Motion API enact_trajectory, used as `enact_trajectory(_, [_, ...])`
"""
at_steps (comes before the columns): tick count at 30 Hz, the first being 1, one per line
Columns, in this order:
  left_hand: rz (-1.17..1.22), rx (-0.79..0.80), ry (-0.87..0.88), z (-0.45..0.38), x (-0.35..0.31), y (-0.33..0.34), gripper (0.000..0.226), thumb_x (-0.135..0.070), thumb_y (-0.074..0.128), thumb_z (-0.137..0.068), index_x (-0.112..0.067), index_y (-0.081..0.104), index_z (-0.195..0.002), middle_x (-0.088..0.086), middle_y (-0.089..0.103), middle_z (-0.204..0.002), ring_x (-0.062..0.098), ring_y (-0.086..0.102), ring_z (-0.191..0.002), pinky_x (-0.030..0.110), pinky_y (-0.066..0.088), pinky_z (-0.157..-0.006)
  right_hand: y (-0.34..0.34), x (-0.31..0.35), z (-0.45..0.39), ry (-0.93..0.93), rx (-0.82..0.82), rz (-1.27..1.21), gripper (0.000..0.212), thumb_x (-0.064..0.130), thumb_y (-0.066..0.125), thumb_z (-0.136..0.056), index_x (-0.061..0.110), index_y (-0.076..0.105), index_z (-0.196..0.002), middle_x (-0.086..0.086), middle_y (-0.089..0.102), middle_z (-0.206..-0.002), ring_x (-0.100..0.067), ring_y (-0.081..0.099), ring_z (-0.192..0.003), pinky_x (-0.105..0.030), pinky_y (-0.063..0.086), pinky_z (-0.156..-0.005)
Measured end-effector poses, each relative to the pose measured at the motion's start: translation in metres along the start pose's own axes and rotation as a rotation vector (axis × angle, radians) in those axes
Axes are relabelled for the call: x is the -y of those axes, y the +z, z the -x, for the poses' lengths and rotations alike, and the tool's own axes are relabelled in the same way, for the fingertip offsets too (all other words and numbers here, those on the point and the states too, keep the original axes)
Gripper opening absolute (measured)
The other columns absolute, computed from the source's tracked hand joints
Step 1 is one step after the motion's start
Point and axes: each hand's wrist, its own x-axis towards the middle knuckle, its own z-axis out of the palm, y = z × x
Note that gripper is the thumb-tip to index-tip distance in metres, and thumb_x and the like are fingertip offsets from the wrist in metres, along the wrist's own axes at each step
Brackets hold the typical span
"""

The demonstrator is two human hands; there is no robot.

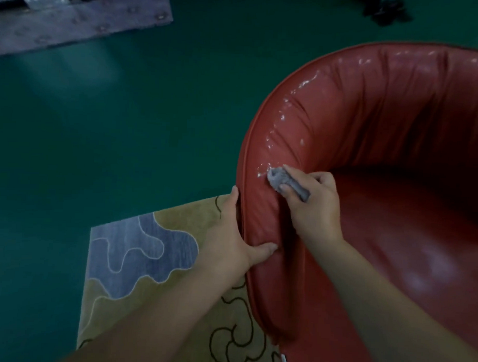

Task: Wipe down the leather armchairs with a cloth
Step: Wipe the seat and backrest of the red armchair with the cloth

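Head view. My right hand pinches a bunched grey cloth against the red armchair's curved rim, touching white flecks. My left hand clasps the rim nearer me. Risk, I judge: the small wad may smear flecks into the creases or slip from my grip.

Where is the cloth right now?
Head view, centre right: the cloth is pinched in the right hand, pressed on the armchair rim, just beyond the left hand.
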Motion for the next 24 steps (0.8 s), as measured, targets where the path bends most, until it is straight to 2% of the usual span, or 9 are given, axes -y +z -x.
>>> enact_trajectory(2, [0.002, 0.009, -0.011, -0.001, 0.000, 0.000, 0.124, -0.030, 0.088, -0.063, -0.032, 0.003, -0.152, -0.004, 0.043, -0.145, 0.012, 0.048, -0.126, 0.034, 0.039, -0.108, 0.003, 0.002, -0.002, -0.015, -0.029, -0.037, 0.036, 0.023, 0.070, -0.084, 0.029, 0.066, -0.119, 0.003, 0.045, -0.103, -0.004, 0.052, -0.094, -0.003, 0.036, -0.091])
enact_trajectory(6, [0.024, 0.044, -0.008, -0.002, -0.001, -0.003, 0.121, -0.031, 0.088, -0.064, -0.030, 0.004, -0.152, -0.004, 0.041, -0.146, 0.012, 0.050, -0.125, 0.036, 0.041, -0.106, 0.012, 0.011, -0.005, -0.153, 0.101, -0.002, 0.039, 0.020, 0.074, -0.082, 0.026, 0.066, -0.120, 0.000, 0.044, -0.105, -0.004, 0.049, -0.094, -0.003, 0.034, -0.092])
enact_trajectory(8, [0.024, 0.061, -0.021, 0.001, -0.003, -0.005, 0.122, -0.038, 0.087, -0.063, -0.034, 0.003, -0.151, -0.008, 0.041, -0.146, 0.009, 0.050, -0.123, 0.034, 0.042, -0.104, 0.004, 0.009, -0.016, -0.062, 0.035, 0.031, 0.039, 0.017, 0.072, -0.083, 0.024, 0.066, -0.121, -0.002, 0.044, -0.106, -0.010, 0.051, -0.095, -0.005, 0.036, -0.093])
enact_trajectory(11, [0.021, 0.079, -0.033, 0.005, -0.003, -0.008, 0.124, -0.053, 0.084, -0.059, -0.043, 0.000, -0.149, -0.018, 0.043, -0.143, 0.001, 0.052, -0.118, 0.028, 0.045, -0.099, -0.004, 0.008, -0.025, 0.166, -0.082, -0.043, 0.037, 0.020, 0.070, -0.085, 0.028, 0.065, -0.121, 0.000, 0.043, -0.107, -0.014, 0.055, -0.093, -0.021, 0.047, -0.093])
enact_trajectory(15, [0.054, 0.090, -0.050, -0.003, -0.001, -0.011, 0.124, -0.057, 0.082, -0.053, -0.047, 0.003, -0.148, -0.018, 0.051, -0.137, -0.003, 0.053, -0.117, 0.031, 0.048, -0.098, 0.014, 0.013, -0.013, -0.138, 0.089, 0.004, 0.042, 0.018, 0.074, -0.081, 0.028, 0.065, -0.121, 0.000, 0.041, -0.104, 0.004, 0.044, -0.090, -0.003, 0.035, -0.090])
enact_trajectory(17, [0.042, 0.105, -0.038, -0.010, -0.003, -0.016, 0.126, -0.059, 0.081, -0.052, -0.046, 0.001, -0.149, -0.017, 0.047, -0.141, -0.002, 0.050, -0.121, 0.031, 0.046, -0.101, 0.013, 0.005, -0.018, -0.058, 0.018, 0.023, 0.042, 0.016, 0.072, -0.083, 0.028, 0.064, -0.121, -0.001, 0.041, -0.105, 0.001, 0.044, -0.087, -0.003, 0.036, -0.089])
enact_trajectory(20, [0.031, 0.146, -0.008, -0.024, -0.006, -0.020, 0.127, -0.052, 0.083, -0.059, -0.043, -0.006, -0.150, -0.024, 0.034, -0.145, -0.012, 0.040, -0.125, 0.014, 0.037, -0.102, 0.004, -0.005, -0.036, 0.203, -0.165, -0.056, 0.040, 0.015, 0.071, -0.084, 0.030, 0.064, -0.120, 0.001, 0.043, -0.104, -0.007, 0.051, -0.086, -0.001, 0.039, -0.082])
enact_trajectory(22, [0.048, 0.162, 0.015, -0.037, -0.007, -0.020, 0.124, -0.042, 0.085, -0.063, -0.041, -0.003, -0.151, -0.033, 0.033, -0.139, -0.023, 0.035, -0.120, 0.002, 0.031, -0.094, 0.009, 0.002, -0.036, 0.127, -0.163, -0.082, 0.040, 0.019, 0.071, -0.083, 0.031, 0.064, -0.120, 0.002, 0.043, -0.103, -0.004, 0.052, -0.089, 0.001, 0.036, -0.081])
enact_trajectory(24, [0.054, 0.164, 0.032, -0.054, -0.009, -0.023, 0.120, -0.040, 0.085, -0.061, -0.047, 0.001, -0.147, -0.041, 0.034, -0.132, -0.024, 0.038, -0.117, 0.002, 0.032, -0.092, 0.021, 0.011, -0.027, -0.071, -0.029, -0.086, 0.041, 0.021, 0.070, -0.082, 0.031, 0.064, -0.121, 0.002, 0.042, -0.103, 0.001, 0.048, -0.093, -0.002, 0.035, -0.087])
